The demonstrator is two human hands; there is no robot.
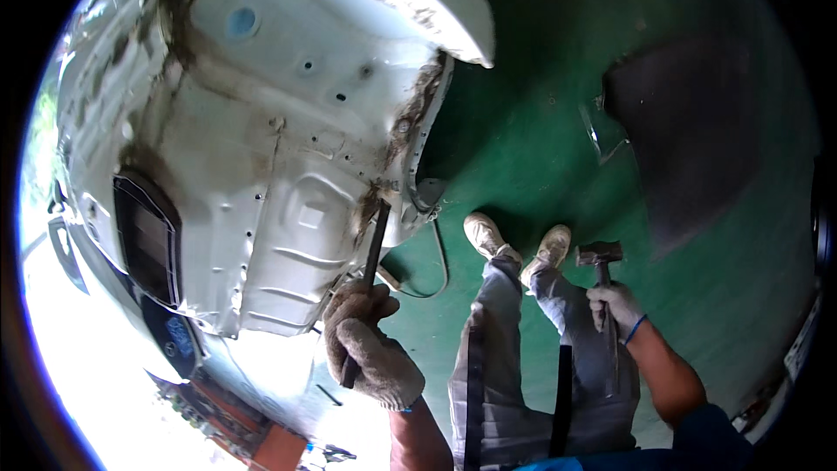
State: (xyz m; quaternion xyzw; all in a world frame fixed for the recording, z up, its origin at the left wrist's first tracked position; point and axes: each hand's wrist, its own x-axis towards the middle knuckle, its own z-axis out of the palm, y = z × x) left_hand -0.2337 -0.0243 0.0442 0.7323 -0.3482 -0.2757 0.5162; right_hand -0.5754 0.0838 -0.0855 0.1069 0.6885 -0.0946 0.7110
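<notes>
My left hand (373, 344), in a soiled knitted glove, is closed around a dark steel chisel-like bar (377, 244). The bar's upper end meets or overlaps the torn, rusty edge of a white car body panel (301, 218); whether it touches cannot be made out. Its lower end sticks out below my fist. On the right, my right hand (614, 303), also gloved, grips a hammer (600, 253) by its handle. The hammer's head points up and away from me, near my right leg and well apart from the bar.
A dark flat sheet (689, 139) lies on the green floor (514, 131) at the right. A thin hose or cable (443, 262) curls below the panel's edge. At upper centre, a curved white panel lip (436, 0) juts out. An orange block (277, 449) stands at lower left.
</notes>
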